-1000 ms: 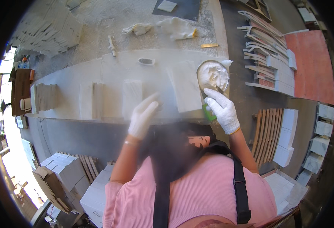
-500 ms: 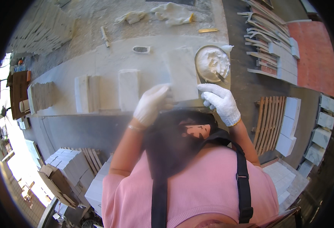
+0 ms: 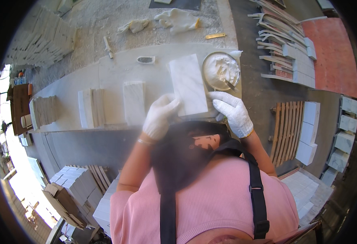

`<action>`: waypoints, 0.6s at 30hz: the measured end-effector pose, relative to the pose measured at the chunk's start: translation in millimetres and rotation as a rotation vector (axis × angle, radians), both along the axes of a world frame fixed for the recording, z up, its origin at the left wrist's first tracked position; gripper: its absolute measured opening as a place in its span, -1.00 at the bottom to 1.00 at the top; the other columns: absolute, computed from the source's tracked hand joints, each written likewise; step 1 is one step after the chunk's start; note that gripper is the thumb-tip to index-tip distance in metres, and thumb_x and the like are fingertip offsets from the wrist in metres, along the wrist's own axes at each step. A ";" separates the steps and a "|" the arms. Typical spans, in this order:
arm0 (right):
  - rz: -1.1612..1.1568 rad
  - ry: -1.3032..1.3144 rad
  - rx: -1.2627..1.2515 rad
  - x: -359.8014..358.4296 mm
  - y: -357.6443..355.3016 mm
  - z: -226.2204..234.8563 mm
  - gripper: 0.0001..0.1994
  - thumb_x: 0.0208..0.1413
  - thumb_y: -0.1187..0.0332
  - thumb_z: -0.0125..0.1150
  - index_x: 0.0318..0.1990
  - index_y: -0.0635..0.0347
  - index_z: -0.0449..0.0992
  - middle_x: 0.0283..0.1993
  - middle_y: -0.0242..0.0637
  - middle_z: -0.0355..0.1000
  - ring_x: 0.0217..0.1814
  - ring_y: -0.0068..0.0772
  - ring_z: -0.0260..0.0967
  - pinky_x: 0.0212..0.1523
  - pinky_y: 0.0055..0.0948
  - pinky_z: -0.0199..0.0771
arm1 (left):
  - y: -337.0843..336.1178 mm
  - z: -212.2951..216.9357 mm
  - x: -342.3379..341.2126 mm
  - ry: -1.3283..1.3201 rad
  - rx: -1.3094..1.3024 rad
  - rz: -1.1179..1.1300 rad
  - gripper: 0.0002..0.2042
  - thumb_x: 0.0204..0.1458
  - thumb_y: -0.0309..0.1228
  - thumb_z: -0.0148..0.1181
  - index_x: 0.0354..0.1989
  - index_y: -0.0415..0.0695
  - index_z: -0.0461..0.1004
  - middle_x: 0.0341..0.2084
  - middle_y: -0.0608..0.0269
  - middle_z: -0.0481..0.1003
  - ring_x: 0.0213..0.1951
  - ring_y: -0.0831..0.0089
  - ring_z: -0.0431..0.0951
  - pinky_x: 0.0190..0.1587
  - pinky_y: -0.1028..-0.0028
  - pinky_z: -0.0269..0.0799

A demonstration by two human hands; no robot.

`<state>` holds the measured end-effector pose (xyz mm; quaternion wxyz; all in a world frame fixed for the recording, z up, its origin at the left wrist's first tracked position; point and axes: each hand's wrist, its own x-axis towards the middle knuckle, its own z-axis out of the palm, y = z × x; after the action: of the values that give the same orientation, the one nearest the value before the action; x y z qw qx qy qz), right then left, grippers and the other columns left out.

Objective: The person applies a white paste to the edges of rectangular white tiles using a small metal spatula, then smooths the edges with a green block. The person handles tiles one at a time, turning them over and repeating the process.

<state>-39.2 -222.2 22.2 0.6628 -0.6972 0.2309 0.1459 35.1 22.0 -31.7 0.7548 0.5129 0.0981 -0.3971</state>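
Note:
I hold a white marble tile (image 3: 188, 84) flat above the pale stone workbench (image 3: 117, 73), gripping its near edge from both sides. My left hand (image 3: 159, 116), in a white glove, pinches the near left corner. My right hand (image 3: 232, 113), also gloved, grips the near right corner. Just right of the tile sits a round metal bowl of white paste (image 3: 220, 70) with a tool (image 3: 230, 84) resting in it.
More marble tiles (image 3: 134, 101) and a stack of tiles on edge (image 3: 90, 106) lie on the bench to the left. Spare gloves (image 3: 177, 19) lie on the far surface. Tile stacks (image 3: 306, 138) and a wooden pallet (image 3: 286, 130) stand on the right floor; boxes (image 3: 71, 191) at lower left.
My right hand left the paste bowl and came to the tile. Both hands took hold of the tile and lifted its near edge toward me.

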 end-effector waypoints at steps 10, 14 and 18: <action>-0.082 0.039 0.170 2.0 7.4 1.0 -0.61 0.41 0.26 0.20 0.26 0.30 0.57 -0.02 -0.24 0.62 -0.30 -0.51 0.52 -0.25 -0.46 0.55 | -4.3 5.8 -6.8 -0.030 0.034 0.005 -0.71 0.29 -0.26 0.30 -0.06 -0.27 0.52 -0.36 0.26 0.56 -0.37 0.50 0.58 -0.27 0.51 0.53; 0.024 -0.117 0.096 4.4 12.2 -3.7 -0.63 0.39 0.30 0.23 0.21 0.36 0.58 -0.03 -0.32 0.58 -0.06 -0.54 0.48 -0.02 -0.46 0.52 | -5.5 8.3 -11.5 -0.068 0.094 -0.055 -0.75 0.27 -0.32 0.31 -0.07 -0.25 0.51 -0.35 0.30 0.56 -0.37 0.55 0.57 -0.31 0.53 0.54; 0.075 -0.115 0.064 4.9 5.6 2.1 -0.70 0.33 0.38 0.24 0.12 0.36 0.60 -0.04 -0.35 0.59 -0.01 -0.56 0.44 0.04 -0.46 0.47 | -5.7 19.2 -10.4 -0.125 0.123 -0.116 -0.74 0.21 -0.31 0.39 -0.13 -0.24 0.53 -0.32 0.33 0.55 -0.33 0.59 0.53 -0.19 0.50 0.50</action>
<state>-34.3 -216.5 24.3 0.6911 -0.6909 0.1615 0.1375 24.7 16.3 -12.5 0.7020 0.5870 0.0451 -0.4007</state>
